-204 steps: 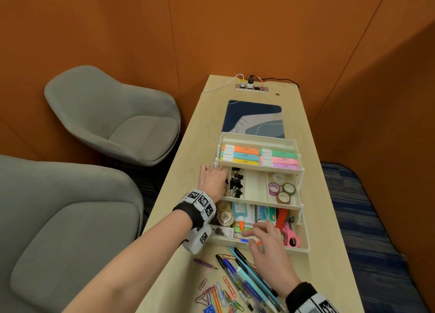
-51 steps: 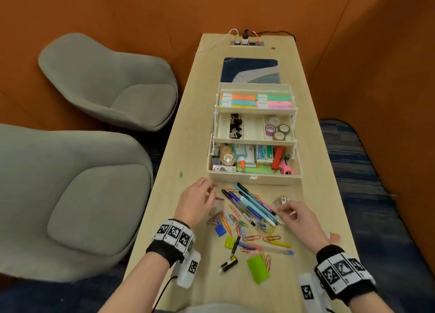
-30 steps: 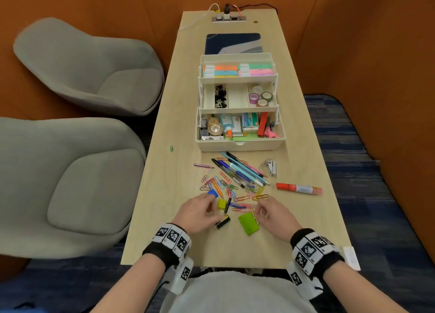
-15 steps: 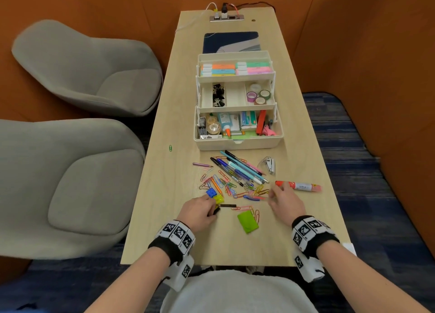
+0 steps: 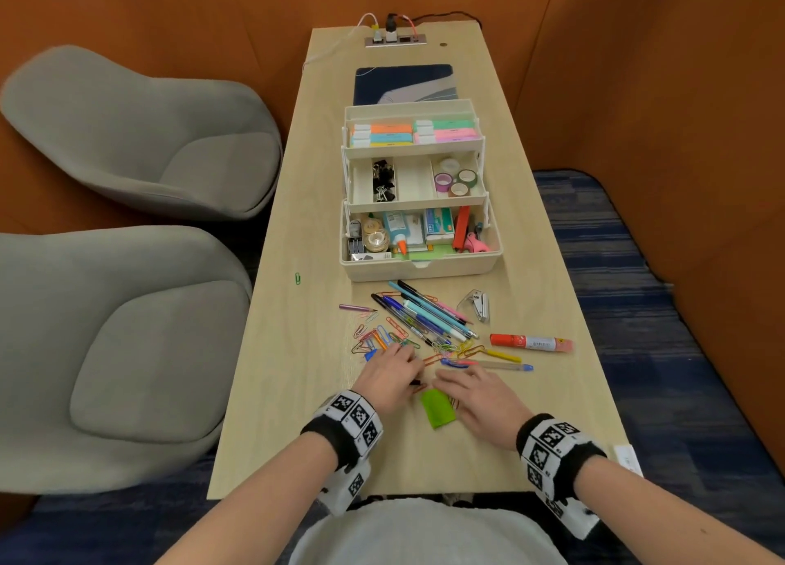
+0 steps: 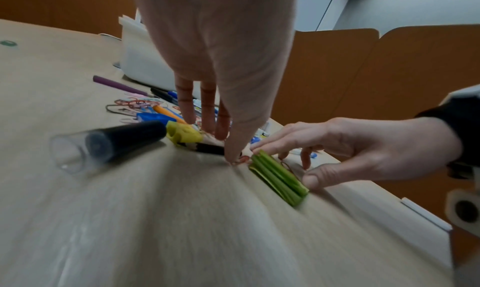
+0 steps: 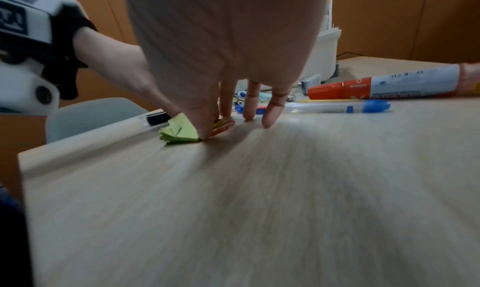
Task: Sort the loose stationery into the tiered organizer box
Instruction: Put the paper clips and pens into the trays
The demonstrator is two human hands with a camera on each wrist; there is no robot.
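The white tiered organizer box (image 5: 418,267) stands open mid-table, its trays holding highlighters, binder clips, tape rolls and glue. In front of it lie pens (image 5: 424,314), coloured paper clips (image 5: 382,337) and a red glue stick (image 5: 529,343). My left hand (image 5: 414,367) reaches down with straight fingers (image 6: 207,123) onto the clips, and its thumb presses a red clip beside a black marker (image 6: 116,140) and a yellow sharpener (image 6: 183,134). My right hand (image 5: 441,379) arches over a green sticky pad (image 5: 437,407), thumb (image 6: 311,181) at the pad's near end and fingertips (image 7: 269,119) on the table.
A staple remover (image 5: 478,305) lies right of the pens, a purple pencil (image 5: 357,308) to their left, and a lone green clip (image 5: 297,278) near the left edge. A blue-capped pen (image 7: 337,106) lies past my right fingers. Two grey chairs (image 5: 140,131) stand on the left.
My right hand has come back left from beside the red glue stick to the green pad. My left hand has edged forward over the clips. 6.8 s ago both hands were at the box.
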